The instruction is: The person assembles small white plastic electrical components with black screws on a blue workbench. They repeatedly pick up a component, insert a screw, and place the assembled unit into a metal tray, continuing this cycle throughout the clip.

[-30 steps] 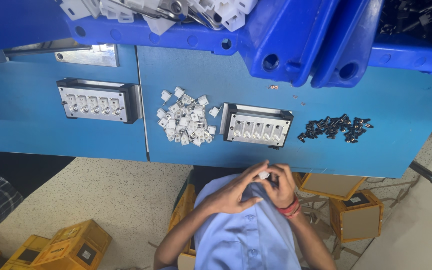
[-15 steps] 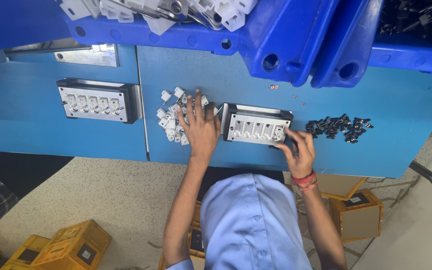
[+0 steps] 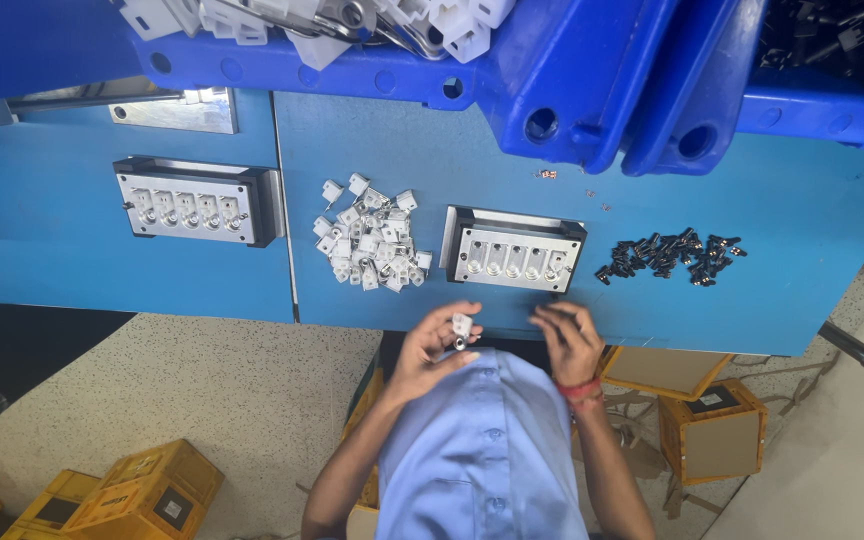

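My left hand (image 3: 432,348) is shut on a small white plastic part (image 3: 462,324) with a metal piece under it, held just off the table's near edge. My right hand (image 3: 567,340), with a red band at the wrist, hovers beside it with its fingers curled in; I cannot see whether it holds anything. Straight ahead of both hands lies a metal fixture (image 3: 512,255) with a row of round sockets. A heap of white plastic parts (image 3: 372,245) lies to its left and a scatter of small black parts (image 3: 667,256) to its right.
A second socket fixture (image 3: 192,205) sits further left on the blue table (image 3: 772,300). Blue bins (image 3: 572,90) with white and black parts line the far edge. Yellow boxes (image 3: 152,490) and brown cartons (image 3: 717,425) stand on the floor.
Both hands have drawn back from the table to its near edge. The left hand left the white heap with a white part in it; the right hand left the fixture's right end.
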